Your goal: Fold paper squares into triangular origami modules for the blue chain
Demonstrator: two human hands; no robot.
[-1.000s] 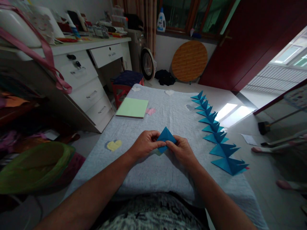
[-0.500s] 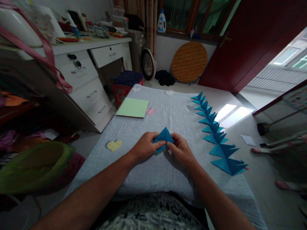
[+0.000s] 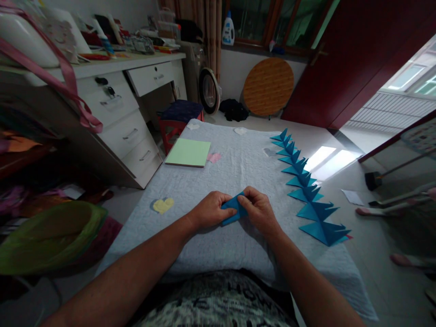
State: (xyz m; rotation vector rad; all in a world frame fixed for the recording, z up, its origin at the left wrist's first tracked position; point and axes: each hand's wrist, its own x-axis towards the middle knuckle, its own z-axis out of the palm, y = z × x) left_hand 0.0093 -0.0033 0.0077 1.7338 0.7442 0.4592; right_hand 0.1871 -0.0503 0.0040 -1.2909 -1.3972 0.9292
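Note:
A folded blue paper piece (image 3: 233, 210) lies low over the grey cloth-covered table (image 3: 218, 172), pinched between both hands. My left hand (image 3: 211, 210) grips its left side with fingers closed. My right hand (image 3: 259, 209) presses its right side and top, fingers curled over it. Most of the paper is hidden under the fingers. A row of several finished blue folded triangles (image 3: 306, 193) runs along the table's right edge, apart from my hands.
A light green pad of paper (image 3: 188, 152) lies at the table's far left. A yellow heart patch (image 3: 162, 205) marks the cloth. A white desk with drawers (image 3: 122, 109) stands left, a red stool (image 3: 177, 119) behind the table, a green bag (image 3: 47, 236) at lower left.
The blue paper stood up as a pointed triangle between my hands; now it is folded down flatter, with my fingers closed over its top. Both hands stayed in place.

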